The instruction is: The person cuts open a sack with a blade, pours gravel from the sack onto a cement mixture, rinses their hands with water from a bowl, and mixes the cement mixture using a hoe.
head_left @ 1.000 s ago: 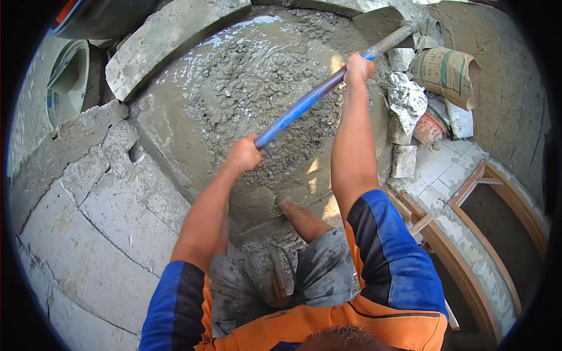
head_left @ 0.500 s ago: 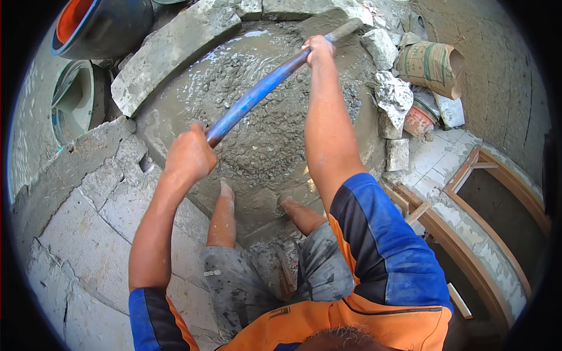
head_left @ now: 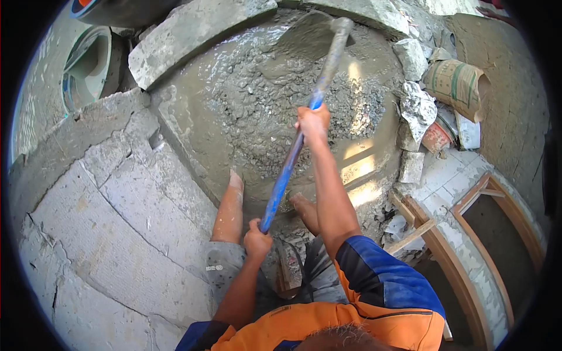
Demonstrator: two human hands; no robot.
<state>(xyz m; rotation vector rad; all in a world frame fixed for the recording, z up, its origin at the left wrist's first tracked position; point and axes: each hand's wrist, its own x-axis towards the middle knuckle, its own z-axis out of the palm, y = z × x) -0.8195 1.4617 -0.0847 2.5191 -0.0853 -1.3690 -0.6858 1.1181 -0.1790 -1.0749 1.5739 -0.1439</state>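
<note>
Both of my hands are closed around the blue-painted handle of a hoe (head_left: 285,171). My left hand (head_left: 257,240) grips its lower end, close to my knees. Higher up the shaft, my right hand (head_left: 313,123) wraps round the middle. The hoe's wide, mortar-coated blade (head_left: 310,36) rests at the far side of the wet concrete mix (head_left: 263,111), partly sunk in it or hidden by grey slurry. Gravel shows through the heap in the middle. My bare feet stand at the near edge of the mix.
Concrete slabs (head_left: 193,38) border the mix at the back. Along the right lie broken blocks (head_left: 411,167), a torn paper sack (head_left: 453,85) and a reddish bucket (head_left: 436,137). Wooden frames (head_left: 451,257) stand lower right. A grey tub (head_left: 88,67) sits at left.
The hoe has swung from a slanting position to a steeper one, its blade now in view at the far side. My left hand has dropped down and right; my right hand has come nearer.
</note>
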